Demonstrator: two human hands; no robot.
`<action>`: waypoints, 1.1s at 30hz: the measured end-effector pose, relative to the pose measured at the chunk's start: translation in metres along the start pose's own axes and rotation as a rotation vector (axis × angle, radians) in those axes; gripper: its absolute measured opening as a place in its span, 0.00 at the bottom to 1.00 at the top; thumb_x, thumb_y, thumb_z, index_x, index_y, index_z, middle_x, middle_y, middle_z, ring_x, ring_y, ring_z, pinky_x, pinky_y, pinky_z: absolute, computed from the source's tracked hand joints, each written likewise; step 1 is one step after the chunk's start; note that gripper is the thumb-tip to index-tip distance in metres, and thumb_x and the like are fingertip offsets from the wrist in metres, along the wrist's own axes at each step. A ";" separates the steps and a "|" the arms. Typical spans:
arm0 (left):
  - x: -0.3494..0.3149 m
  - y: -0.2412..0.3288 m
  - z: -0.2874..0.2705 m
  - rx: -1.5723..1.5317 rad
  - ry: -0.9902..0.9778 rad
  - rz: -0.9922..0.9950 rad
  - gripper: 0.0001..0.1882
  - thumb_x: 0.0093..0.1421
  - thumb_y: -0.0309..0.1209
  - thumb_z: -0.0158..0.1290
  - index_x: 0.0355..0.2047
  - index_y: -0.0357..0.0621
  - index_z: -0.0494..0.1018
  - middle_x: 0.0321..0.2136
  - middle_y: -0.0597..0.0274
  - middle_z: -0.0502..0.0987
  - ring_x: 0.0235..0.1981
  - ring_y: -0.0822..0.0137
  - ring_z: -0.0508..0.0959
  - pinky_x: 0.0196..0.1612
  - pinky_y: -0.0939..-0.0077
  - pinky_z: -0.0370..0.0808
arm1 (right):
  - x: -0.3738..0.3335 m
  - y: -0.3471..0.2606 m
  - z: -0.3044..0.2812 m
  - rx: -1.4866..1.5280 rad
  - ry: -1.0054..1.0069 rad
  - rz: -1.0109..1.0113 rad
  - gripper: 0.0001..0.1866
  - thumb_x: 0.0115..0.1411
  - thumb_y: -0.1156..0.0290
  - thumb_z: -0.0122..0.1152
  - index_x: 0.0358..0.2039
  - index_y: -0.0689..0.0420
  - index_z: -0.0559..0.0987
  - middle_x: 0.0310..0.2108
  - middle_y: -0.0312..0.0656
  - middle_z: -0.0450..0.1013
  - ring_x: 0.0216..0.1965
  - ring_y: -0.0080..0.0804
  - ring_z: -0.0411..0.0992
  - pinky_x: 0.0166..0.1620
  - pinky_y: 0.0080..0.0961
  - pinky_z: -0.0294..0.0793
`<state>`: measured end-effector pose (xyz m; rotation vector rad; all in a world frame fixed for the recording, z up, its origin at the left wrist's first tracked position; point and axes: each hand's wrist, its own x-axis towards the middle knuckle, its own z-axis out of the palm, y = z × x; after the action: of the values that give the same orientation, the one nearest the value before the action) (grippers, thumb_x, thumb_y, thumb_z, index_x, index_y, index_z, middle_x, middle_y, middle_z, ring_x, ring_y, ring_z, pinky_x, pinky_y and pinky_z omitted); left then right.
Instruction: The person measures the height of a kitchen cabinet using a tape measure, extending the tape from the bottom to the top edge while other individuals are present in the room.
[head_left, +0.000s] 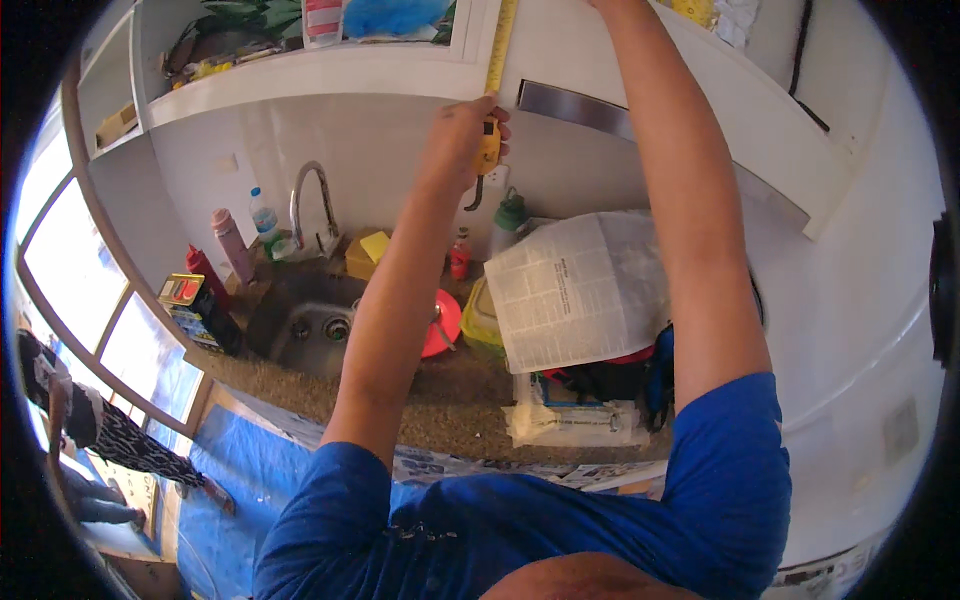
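Note:
My left hand [462,138] is closed around a yellow tape measure [488,150], just below the front edge of the white upper cabinet [370,80]. The yellow blade [501,45] runs up from the case along the cabinet front and leaves the picture at the top. A dark hook-shaped strap or clip [475,193] hangs under the case. My right arm [680,150] reaches up past the cabinet. Its hand [598,3] is almost wholly cut off by the top edge, so its fingers are hidden.
Below lies a stone counter [455,400] with a steel sink [300,350], tall faucet [317,185], several bottles and a red plate [444,318]. Newspaper [570,290] covers items on the right. A metal strip [575,108] edges the cabinet. Another person's legs [140,445] show at lower left.

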<state>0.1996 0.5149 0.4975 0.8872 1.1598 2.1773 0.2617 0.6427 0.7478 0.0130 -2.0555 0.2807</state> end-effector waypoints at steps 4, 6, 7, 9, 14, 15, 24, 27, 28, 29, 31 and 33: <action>-0.001 -0.001 0.003 0.001 0.024 0.030 0.16 0.68 0.41 0.54 0.34 0.37 0.77 0.23 0.57 0.77 0.20 0.61 0.78 0.23 0.66 0.76 | 0.003 -0.001 -0.001 -0.002 -0.009 0.012 0.15 0.62 0.62 0.66 0.38 0.63 0.84 0.31 0.42 0.81 0.33 0.30 0.75 0.40 0.30 0.74; 0.000 -0.006 0.007 -0.034 0.056 0.085 0.16 0.68 0.40 0.54 0.34 0.37 0.76 0.22 0.57 0.76 0.19 0.61 0.77 0.23 0.66 0.76 | 0.005 0.001 -0.002 0.002 -0.015 0.009 0.15 0.62 0.62 0.66 0.37 0.63 0.84 0.31 0.41 0.80 0.33 0.29 0.75 0.40 0.30 0.74; 0.000 -0.007 0.007 -0.011 0.047 0.076 0.17 0.68 0.41 0.53 0.34 0.37 0.76 0.22 0.57 0.76 0.19 0.62 0.77 0.23 0.67 0.75 | 0.005 0.007 0.000 0.029 -0.014 0.004 0.14 0.62 0.62 0.66 0.37 0.63 0.84 0.30 0.41 0.80 0.33 0.29 0.75 0.40 0.30 0.74; -0.001 -0.007 0.006 0.038 0.036 0.060 0.18 0.69 0.42 0.52 0.33 0.37 0.75 0.23 0.58 0.76 0.19 0.65 0.77 0.22 0.69 0.73 | 0.005 0.006 0.001 0.056 -0.012 0.019 0.14 0.63 0.62 0.66 0.37 0.63 0.84 0.30 0.40 0.80 0.33 0.29 0.74 0.40 0.29 0.74; 0.002 -0.007 0.006 -0.017 0.002 0.020 0.17 0.68 0.42 0.53 0.34 0.38 0.75 0.23 0.59 0.77 0.20 0.64 0.78 0.22 0.67 0.73 | 0.006 0.013 0.002 0.166 -0.041 0.012 0.14 0.62 0.62 0.66 0.37 0.62 0.84 0.31 0.39 0.80 0.33 0.28 0.75 0.40 0.28 0.74; 0.001 -0.006 0.005 -0.039 -0.003 0.004 0.16 0.68 0.42 0.53 0.34 0.39 0.75 0.23 0.59 0.77 0.20 0.64 0.78 0.23 0.67 0.74 | 0.005 0.011 0.002 0.162 -0.039 0.011 0.14 0.62 0.62 0.66 0.37 0.62 0.84 0.31 0.39 0.80 0.33 0.28 0.75 0.40 0.28 0.74; 0.002 0.000 -0.004 0.013 -0.052 -0.021 0.18 0.67 0.43 0.54 0.35 0.39 0.75 0.25 0.57 0.77 0.21 0.60 0.79 0.25 0.62 0.76 | -0.001 -0.008 -0.001 0.108 -0.019 0.098 0.17 0.61 0.58 0.67 0.36 0.61 0.84 0.30 0.39 0.80 0.33 0.28 0.75 0.40 0.29 0.74; 0.003 0.002 -0.005 0.015 -0.064 -0.057 0.17 0.68 0.43 0.53 0.35 0.39 0.75 0.25 0.57 0.77 0.22 0.60 0.79 0.26 0.63 0.77 | -0.002 -0.010 -0.002 0.127 -0.015 0.085 0.17 0.61 0.57 0.66 0.35 0.61 0.84 0.29 0.39 0.79 0.32 0.28 0.74 0.39 0.30 0.74; 0.005 0.001 -0.006 0.012 -0.080 -0.067 0.17 0.68 0.43 0.53 0.35 0.39 0.75 0.25 0.57 0.77 0.22 0.59 0.79 0.26 0.63 0.77 | 0.002 -0.002 0.000 0.118 -0.024 0.042 0.17 0.61 0.57 0.66 0.34 0.61 0.84 0.29 0.39 0.79 0.31 0.28 0.73 0.38 0.30 0.74; 0.008 0.001 -0.009 0.009 -0.097 -0.077 0.17 0.68 0.43 0.53 0.35 0.39 0.75 0.26 0.56 0.77 0.22 0.59 0.79 0.26 0.63 0.77 | 0.006 0.006 0.001 0.109 -0.032 -0.001 0.18 0.61 0.56 0.66 0.34 0.61 0.84 0.28 0.39 0.79 0.31 0.28 0.73 0.37 0.31 0.74; 0.008 0.002 -0.010 0.010 -0.109 -0.086 0.17 0.68 0.43 0.53 0.35 0.39 0.75 0.26 0.56 0.77 0.23 0.60 0.79 0.27 0.64 0.77 | 0.006 0.008 0.004 0.061 -0.002 0.000 0.19 0.60 0.55 0.66 0.33 0.61 0.84 0.27 0.40 0.79 0.30 0.28 0.74 0.37 0.32 0.74; 0.006 0.003 -0.012 0.019 -0.109 -0.087 0.18 0.68 0.44 0.53 0.36 0.39 0.75 0.26 0.56 0.77 0.23 0.60 0.79 0.27 0.64 0.78 | 0.005 0.006 0.004 0.010 0.030 0.000 0.19 0.59 0.55 0.66 0.33 0.61 0.84 0.27 0.41 0.79 0.29 0.30 0.74 0.36 0.33 0.74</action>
<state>0.1870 0.5114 0.4966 0.9340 1.1459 2.0259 0.2546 0.6483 0.7495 0.0147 -2.0247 0.2893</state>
